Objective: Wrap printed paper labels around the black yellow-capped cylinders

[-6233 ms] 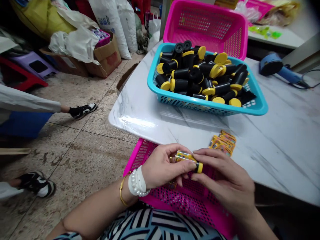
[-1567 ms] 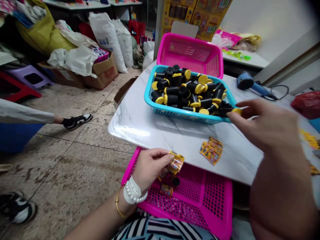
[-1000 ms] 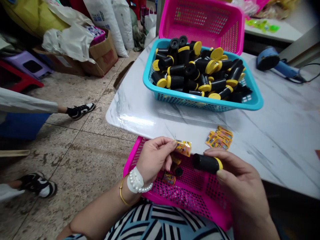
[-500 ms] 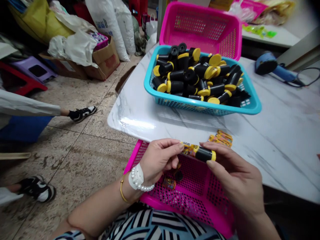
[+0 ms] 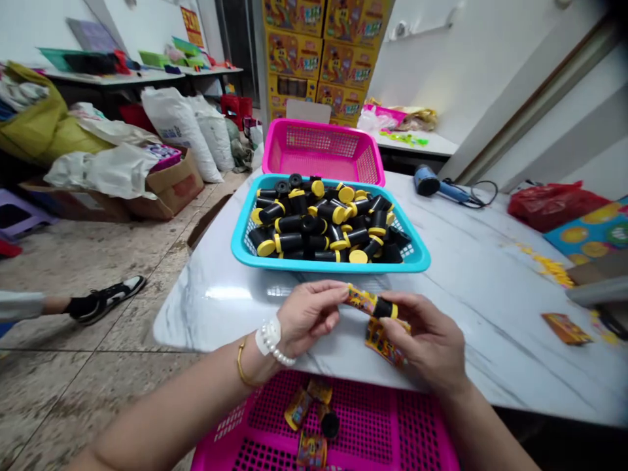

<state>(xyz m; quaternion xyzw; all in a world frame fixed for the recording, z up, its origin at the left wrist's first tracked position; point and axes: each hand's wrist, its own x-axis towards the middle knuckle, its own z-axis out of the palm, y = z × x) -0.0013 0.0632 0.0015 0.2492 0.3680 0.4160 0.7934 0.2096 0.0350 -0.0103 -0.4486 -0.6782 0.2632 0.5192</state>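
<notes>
My right hand grips a small black bottle with a yellow cap between thumb and fingers. A printed yellow label sleeve extends from the bottle's left end, its far end pinched by my left hand. Below my right hand, more flat printed sleeves lie on the marble-patterned table, partly hidden by the hand. Just beyond, a blue basket is heaped with black bottles with yellow caps. Under the table edge, a pink basket holds several sleeved bottles.
Behind the blue basket stands another pink basket. A blue corded tool rests at the table's back right, with a red bag further right. Printed cartons are stacked behind. A person's shoe shows on the floor at left.
The view has lifted and shifted right, revealing the cartons and red bag. My hands now hold the bottle and sleeve above the table, closer to the loose sleeves.
</notes>
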